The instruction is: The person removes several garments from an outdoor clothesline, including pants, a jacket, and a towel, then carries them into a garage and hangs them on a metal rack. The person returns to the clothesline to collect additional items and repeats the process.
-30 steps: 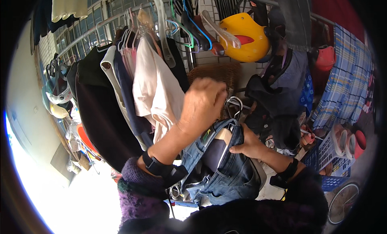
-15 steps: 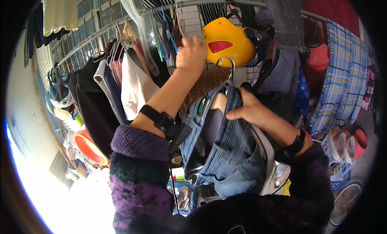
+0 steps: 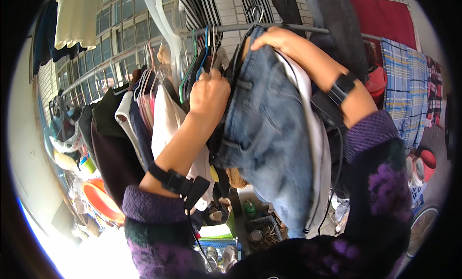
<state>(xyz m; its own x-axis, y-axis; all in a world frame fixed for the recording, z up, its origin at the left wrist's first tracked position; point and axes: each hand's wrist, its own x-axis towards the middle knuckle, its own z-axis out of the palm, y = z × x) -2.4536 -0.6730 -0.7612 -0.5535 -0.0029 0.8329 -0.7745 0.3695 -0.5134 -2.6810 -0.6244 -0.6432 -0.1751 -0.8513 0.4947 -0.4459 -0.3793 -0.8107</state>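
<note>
While both hands grip, left hand (image 3: 208,94) bunching hangers (image 3: 195,69), right hand (image 3: 276,38) clutching denim shorts (image 3: 269,125).

Around us: a crowded drying spot under bright daylight.

We see a metal rail (image 3: 144,50) hung with clothes on hangers, a building front with gridded windows (image 3: 120,14) behind, a checked cloth (image 3: 404,86) at right, an orange basin (image 3: 98,202) low at left, and glare washing out the floor (image 3: 91,255) beneath.
</note>
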